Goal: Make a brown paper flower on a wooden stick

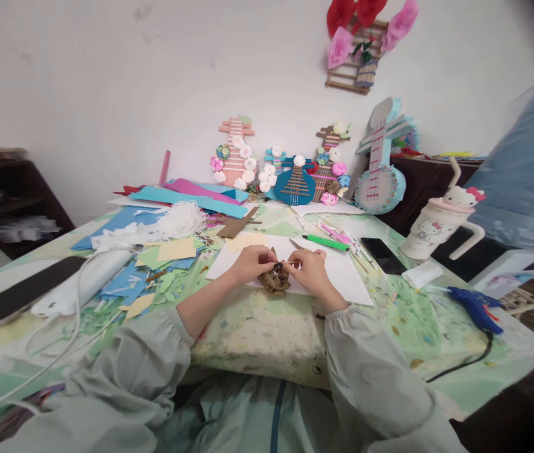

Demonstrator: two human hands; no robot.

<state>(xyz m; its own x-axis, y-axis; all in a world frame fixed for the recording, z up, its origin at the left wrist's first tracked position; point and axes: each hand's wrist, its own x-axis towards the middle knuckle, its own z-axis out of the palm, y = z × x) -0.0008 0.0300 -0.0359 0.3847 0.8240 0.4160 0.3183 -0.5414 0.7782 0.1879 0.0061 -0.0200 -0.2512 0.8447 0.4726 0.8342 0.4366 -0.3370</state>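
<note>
**Both hands closed on a brown paper piece**

The left hand (251, 263) and the right hand (312, 269) met over the middle of the surface (267, 333). The fingers (267, 257) of both were pinched together on the top of a brown paper piece (273, 283). The piece was crumpled and folded, and its lower part hung just below the fingers, touching a white sheet (346, 280) that lay under both hands. Something small and pale showed between the fingertips, too small to tell what it was.

Just beyond the fingers, to the right, a green pen (326, 242) lay on the sheet's far edge. A black phone (382, 255) rested farther right, with a cartoon cat cup (431, 229) past it. A blue glue gun (477, 308) sat well to the right and nearer the person.

To the left of the fingers, cut paper scraps (153, 277) were scattered, and a second phone (21, 289) lay well apart beyond them. Far past the fingers, paper instrument models (295, 182) leaned against the wall.
</note>
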